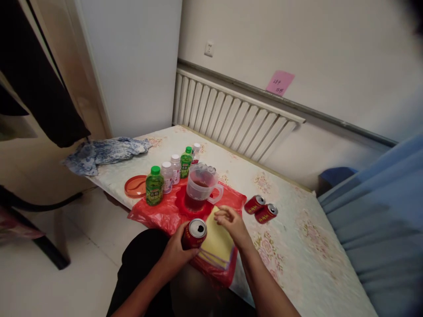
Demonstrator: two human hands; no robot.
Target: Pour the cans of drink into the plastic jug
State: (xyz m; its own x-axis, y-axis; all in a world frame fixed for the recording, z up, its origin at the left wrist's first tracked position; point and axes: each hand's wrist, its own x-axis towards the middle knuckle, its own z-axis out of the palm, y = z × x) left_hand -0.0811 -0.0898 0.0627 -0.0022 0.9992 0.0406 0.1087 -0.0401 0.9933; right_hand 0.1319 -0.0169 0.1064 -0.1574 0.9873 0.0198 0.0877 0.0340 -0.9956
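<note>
Head view: red can (194, 237) partly behind left hand (177, 252)

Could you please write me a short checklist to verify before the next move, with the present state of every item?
1. Red metal drink can secured in the left hand: ok, fingers and thumb around it.
2. Can opened: ok, dark opening visible in its top.
3. Liquid left inside the can: cannot tell.
4. Translucent plastic jug with handle upright: ok, dark red liquid inside.
5. Right hand clear of the flat yellow cloth: cannot tell, contact is unclear.
6. Green plastic bottles capped: ok.
</note>
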